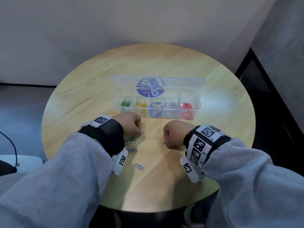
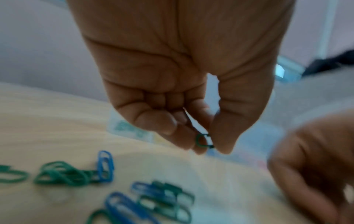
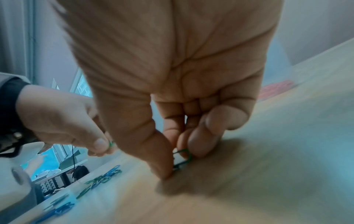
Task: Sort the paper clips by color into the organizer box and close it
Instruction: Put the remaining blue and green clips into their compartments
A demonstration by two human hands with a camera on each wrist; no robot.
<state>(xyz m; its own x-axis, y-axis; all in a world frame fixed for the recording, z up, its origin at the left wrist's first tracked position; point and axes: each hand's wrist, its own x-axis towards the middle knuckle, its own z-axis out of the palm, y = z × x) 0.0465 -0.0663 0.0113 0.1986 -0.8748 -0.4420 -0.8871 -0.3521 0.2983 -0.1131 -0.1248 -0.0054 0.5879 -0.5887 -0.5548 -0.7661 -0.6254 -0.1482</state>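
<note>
Fingers of both hands are curled into pinches just above the round pale wooden table (image 1: 213, 96). The left hand (image 1: 130, 123) pinches a small green paper clip (image 2: 204, 141) between thumb and forefinger, clear of the tabletop; the right hand (image 1: 174, 134) pinches a second green paper clip (image 3: 182, 158) with its thumb tip pressed down on the wood. From the head view both clips are nearly hidden — only a sliver of green peeps out beside each fist.

The clear plastic organizer box (image 1: 158, 104) lies beyond the hands, its lid (image 1: 181, 81) open and lying back. Its five compartments hold, from left to right, green, yellow, blue, silver and red clips, though the walls blur the lower ones. A round blue label shows through the plastic; its lettering is too broken up to read.

Under and beside the left wrist lies a loose scatter of green and blue paper clips (image 2: 153, 200), partly covered by the grey sleeve (image 1: 57, 170) in the head view and smeared by motion in both wrist views. One lone blue paper clip (image 1: 139, 166) lies nearer the person, apart from the rest.
</note>
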